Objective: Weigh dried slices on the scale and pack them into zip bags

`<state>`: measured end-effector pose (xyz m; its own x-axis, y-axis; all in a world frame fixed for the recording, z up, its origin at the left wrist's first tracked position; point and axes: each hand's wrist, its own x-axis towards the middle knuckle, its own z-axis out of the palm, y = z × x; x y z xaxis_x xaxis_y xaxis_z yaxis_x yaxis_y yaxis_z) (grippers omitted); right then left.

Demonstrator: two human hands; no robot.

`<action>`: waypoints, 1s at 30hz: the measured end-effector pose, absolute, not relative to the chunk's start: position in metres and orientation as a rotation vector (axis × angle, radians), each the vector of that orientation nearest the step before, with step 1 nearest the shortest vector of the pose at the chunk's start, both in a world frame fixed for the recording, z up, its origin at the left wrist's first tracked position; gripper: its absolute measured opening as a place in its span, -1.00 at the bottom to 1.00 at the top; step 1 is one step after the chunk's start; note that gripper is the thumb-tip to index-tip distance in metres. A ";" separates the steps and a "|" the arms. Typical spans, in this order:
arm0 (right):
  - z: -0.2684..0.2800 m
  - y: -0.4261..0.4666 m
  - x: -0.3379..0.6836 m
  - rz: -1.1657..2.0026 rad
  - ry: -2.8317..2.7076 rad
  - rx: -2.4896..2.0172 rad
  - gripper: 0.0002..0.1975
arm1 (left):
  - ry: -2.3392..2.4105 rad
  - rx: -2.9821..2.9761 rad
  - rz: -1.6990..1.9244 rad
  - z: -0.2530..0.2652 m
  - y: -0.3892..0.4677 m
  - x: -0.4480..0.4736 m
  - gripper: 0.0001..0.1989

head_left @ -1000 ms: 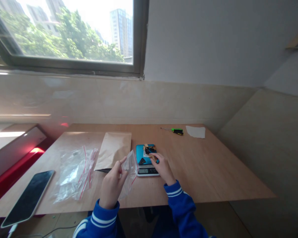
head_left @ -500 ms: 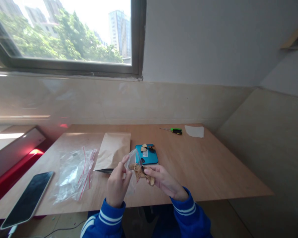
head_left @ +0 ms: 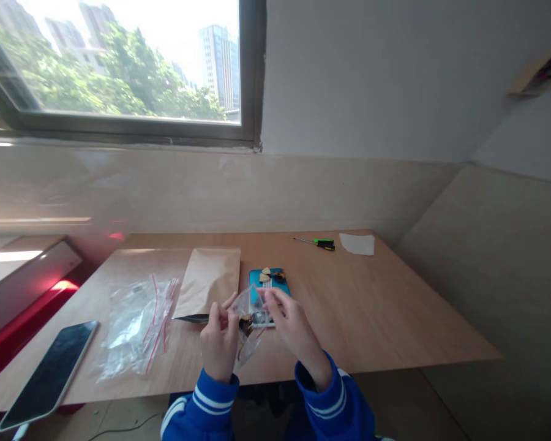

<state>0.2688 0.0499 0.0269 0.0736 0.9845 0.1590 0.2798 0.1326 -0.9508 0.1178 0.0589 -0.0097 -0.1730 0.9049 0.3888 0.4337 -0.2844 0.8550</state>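
Observation:
A small clear zip-lock bag (head_left: 253,350) with a red strip hangs between my hands above the table's front part. Brown dried pieces (head_left: 245,324) show through its plastic. My left hand (head_left: 218,340) pinches the bag's left side. On the right, my right hand (head_left: 292,318) has its fingertips closed on the bag's upper edge. Just beyond the bag lies a flat teal device (head_left: 256,277), perhaps a small scale, partly hidden by the bag and my right hand. Pale and dark dried pieces (head_left: 265,275) rest on top of it.
A brown paper bag (head_left: 211,278) lies behind my left hand, with a dark pointed item (head_left: 191,318) at its front edge. To the left are several clear zip-lock bags (head_left: 128,324) and a phone (head_left: 50,373). A screwdriver (head_left: 324,243) and white paper (head_left: 357,244) lie at the back.
The dried brown piece that my right hand held at the bag's mouth is now inside the bag. My right hand has moved up and now grips the bag's edge.

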 end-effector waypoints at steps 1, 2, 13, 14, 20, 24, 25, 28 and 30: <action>0.025 0.056 0.276 0.749 -1.446 -1.354 -0.62 | 1.557 1.639 1.454 -0.011 0.061 0.115 -0.81; 0.019 0.065 0.284 0.608 -1.493 -1.388 -0.63 | 1.574 1.614 1.452 -0.012 0.063 0.112 -0.80; -0.077 0.171 0.303 0.365 -1.758 -1.905 -0.49 | 1.564 1.478 1.414 -0.012 0.060 0.102 -0.78; -0.078 0.173 0.302 0.356 -1.748 -1.895 -0.55 | 1.567 1.469 1.412 -0.013 0.060 0.101 -0.77; -0.081 0.165 0.312 0.343 -1.621 -1.742 -0.66 | 1.510 1.383 1.450 -0.017 0.062 0.101 -0.74; -0.079 0.156 0.323 0.378 -1.486 -1.605 -0.73 | 1.489 1.358 1.457 -0.020 0.069 0.107 -0.74; -0.077 0.153 0.324 0.393 -1.446 -1.574 -0.74 | 1.480 1.359 1.455 -0.021 0.071 0.109 -0.74; -0.062 0.141 0.322 0.467 -1.343 -1.478 -0.70 | 1.468 1.365 1.443 -0.023 0.079 0.116 -0.74; -0.045 0.128 0.317 0.528 -1.301 -1.420 -0.62 | 1.469 1.366 1.434 -0.026 0.084 0.119 -0.75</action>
